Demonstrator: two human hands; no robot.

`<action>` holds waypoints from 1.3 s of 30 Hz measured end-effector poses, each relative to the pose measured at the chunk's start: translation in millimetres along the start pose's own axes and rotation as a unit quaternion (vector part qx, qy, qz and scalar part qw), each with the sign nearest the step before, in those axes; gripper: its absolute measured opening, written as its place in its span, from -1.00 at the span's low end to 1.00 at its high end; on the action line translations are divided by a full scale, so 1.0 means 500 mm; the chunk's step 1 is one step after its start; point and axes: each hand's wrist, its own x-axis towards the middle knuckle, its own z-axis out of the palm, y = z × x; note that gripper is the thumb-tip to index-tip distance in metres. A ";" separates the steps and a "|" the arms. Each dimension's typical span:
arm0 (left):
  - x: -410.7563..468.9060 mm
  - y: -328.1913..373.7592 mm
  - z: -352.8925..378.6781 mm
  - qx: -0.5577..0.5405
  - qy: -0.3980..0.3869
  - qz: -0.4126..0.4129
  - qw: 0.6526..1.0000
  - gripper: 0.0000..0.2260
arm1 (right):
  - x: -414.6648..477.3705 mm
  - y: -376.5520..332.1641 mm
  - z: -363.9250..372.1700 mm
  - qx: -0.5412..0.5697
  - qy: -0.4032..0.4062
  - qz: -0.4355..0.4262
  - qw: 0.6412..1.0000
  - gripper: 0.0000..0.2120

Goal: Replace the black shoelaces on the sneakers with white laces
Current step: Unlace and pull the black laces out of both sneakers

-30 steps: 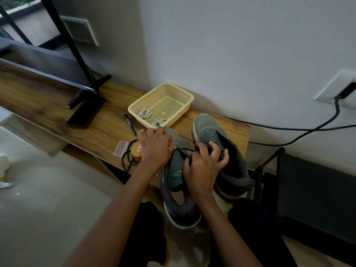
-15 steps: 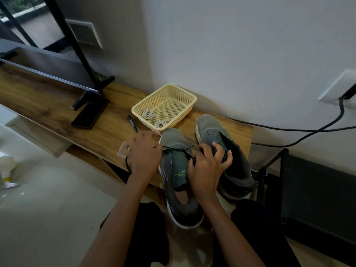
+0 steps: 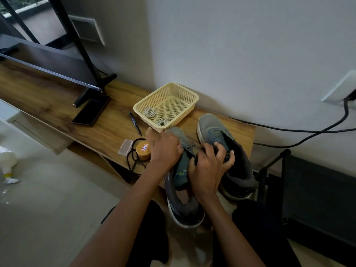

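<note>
Two grey sneakers stand at the table's front edge. The left sneaker [image 3: 182, 201] hangs over the edge toward me, and the right sneaker [image 3: 213, 130] stands beside it. My left hand [image 3: 163, 151] lies over the left sneaker's upper, fingers curled on the black lace [image 3: 189, 149] at the eyelets. My right hand [image 3: 207, 168] grips the same sneaker's eyelet edge by the tongue, its other fingers spread over the right sneaker. Two coiled white laces [image 3: 150, 112] lie in the cream basket [image 3: 192, 93]. A loose black lace [image 3: 132, 160] lies on the table.
On the wooden table [image 3: 107, 135] are a black marker [image 3: 135, 124], a phone [image 3: 91, 111], a tape roll [image 3: 143, 151], a small clear box [image 3: 125, 147] and a monitor stand [image 3: 92, 87]. A black cable [image 3: 308, 132] runs along the wall. A dark rack [image 3: 308, 189] stands to the right.
My left hand pulled the black lace out to the left, then came back onto the left sneaker's upper. My right hand stayed on the tongue side.
</note>
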 end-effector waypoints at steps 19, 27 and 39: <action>-0.109 -0.047 -0.029 -0.224 0.196 -0.250 0.921 -0.82 | 0.004 -0.003 -0.010 -0.006 -0.036 0.012 0.999 -0.94; -0.143 0.007 0.000 -0.212 0.139 -0.206 0.945 -0.80 | 0.034 -0.020 -0.037 -0.024 -0.124 0.023 0.992 -0.75; -0.166 0.010 0.078 -0.109 0.136 -0.178 0.969 -0.59 | 0.136 -0.056 0.026 0.104 -0.387 -0.151 0.904 -0.82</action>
